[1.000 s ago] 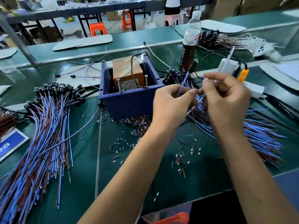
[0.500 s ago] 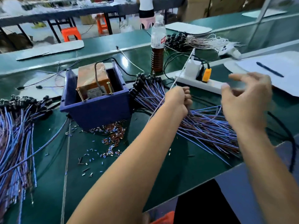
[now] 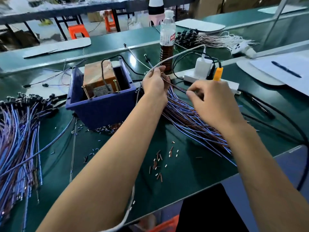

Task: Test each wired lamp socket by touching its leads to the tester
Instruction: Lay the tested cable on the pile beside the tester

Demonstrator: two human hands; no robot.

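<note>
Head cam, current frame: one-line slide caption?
Left hand grips a lead while right hand picks at the wired socket pile, beside the blue tester box.

Both arms reach out over the green bench [image 3: 184,178]. The left hand [image 3: 154,84] pinches a thin brown lead [image 3: 175,87] near the top of the right-hand wire bundle [image 3: 192,119], and the right hand [image 3: 215,104] pinches the same lead further down. Just left of them sits the blue box [image 3: 100,108] holding the brown tester [image 3: 98,76], two screws standing up at its front. A second bundle of blue and brown wires [image 3: 20,134] fans over the bench's left side. Snipped bits of insulation [image 3: 158,163] lie scattered between the arms.
</note>
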